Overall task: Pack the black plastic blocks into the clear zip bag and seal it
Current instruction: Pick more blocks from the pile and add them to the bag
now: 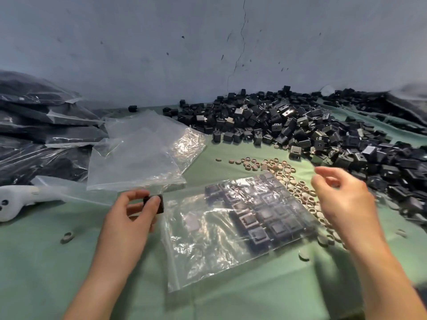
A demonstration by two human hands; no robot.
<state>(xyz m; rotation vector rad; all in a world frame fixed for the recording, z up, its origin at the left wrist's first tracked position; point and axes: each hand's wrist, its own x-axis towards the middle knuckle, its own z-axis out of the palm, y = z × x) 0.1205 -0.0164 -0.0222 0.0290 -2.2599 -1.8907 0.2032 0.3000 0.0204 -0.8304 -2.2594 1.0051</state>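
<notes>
left hand point(136, 211): bare | left forearm point(111, 262): bare | right hand point(342, 199): bare, slightly blurred | right forearm point(379, 264): bare

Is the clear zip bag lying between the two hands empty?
No, the clear zip bag holds rows of black blocks showing through the plastic, while the left hand pinches a loose block beside it.

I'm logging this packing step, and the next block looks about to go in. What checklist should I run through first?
1. Block gripped by left hand: ok.
2. Block beside zip end of bag: ok.
3. Bag mouth open: cannot tell.
4. Room in bag: ok, mostly bare near the zip end.
5. Right hand steadying bag: not ok, it hovers over the far end, gripping nothing.
6. Rings away from mouth: ok, they lie at the far end.
</notes>
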